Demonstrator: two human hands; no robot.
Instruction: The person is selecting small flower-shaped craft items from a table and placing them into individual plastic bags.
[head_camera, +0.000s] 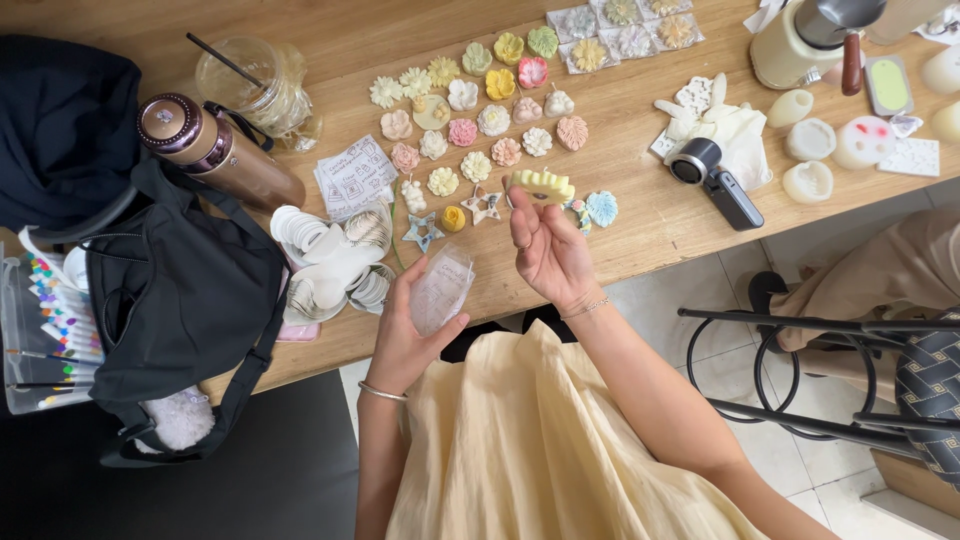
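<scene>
Centre frame: right hand (548, 252) fingertips pinched on pale yellow scalloped flower-shaped wax piece (541, 185); left hand (408, 325) fingers curled around clear crinkly plastic pouch (441, 289), over wooden table (640, 210) edge.

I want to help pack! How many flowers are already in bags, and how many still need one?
A few bagged flowers lie at the table's far edge. The right hand holds a pale yellow flower, and the left hand holds a clear bag. Most loose flowers are not yet bagged.
</scene>
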